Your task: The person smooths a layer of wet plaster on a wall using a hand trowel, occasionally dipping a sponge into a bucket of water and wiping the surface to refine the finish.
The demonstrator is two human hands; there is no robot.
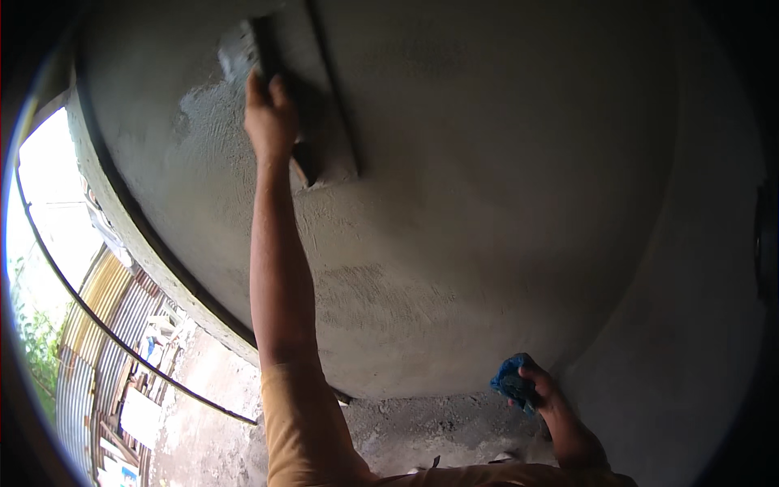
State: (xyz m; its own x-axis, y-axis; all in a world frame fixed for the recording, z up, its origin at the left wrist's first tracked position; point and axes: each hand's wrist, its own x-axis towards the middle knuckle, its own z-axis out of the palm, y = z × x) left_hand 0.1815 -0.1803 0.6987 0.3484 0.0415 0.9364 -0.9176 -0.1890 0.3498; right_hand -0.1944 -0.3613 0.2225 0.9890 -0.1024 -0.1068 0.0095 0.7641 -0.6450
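My left arm reaches up the wall (pixel 454 227), which is coated in grey plaster. My left hand (pixel 272 122) is closed round the handle of a long rectangular plastering float (pixel 329 130), whose flat face lies against the plaster. Wetter, shiny plaster shows just left of the float, and rough, streaked patches lie below it. Low on the right, my right hand (pixel 540 390) grips a crumpled blue cloth (pixel 513 381), held apart from the float near the foot of the wall.
On the left the wall ends at a pale vertical edge (pixel 162 252). Beyond it are corrugated metal sheets (pixel 101 300), scattered planks and debris, green plants and a thin dark curved line (pixel 105 329). A plain grey wall (pixel 690 325) adjoins on the right. Rough grey ground (pixel 430 430) lies below.
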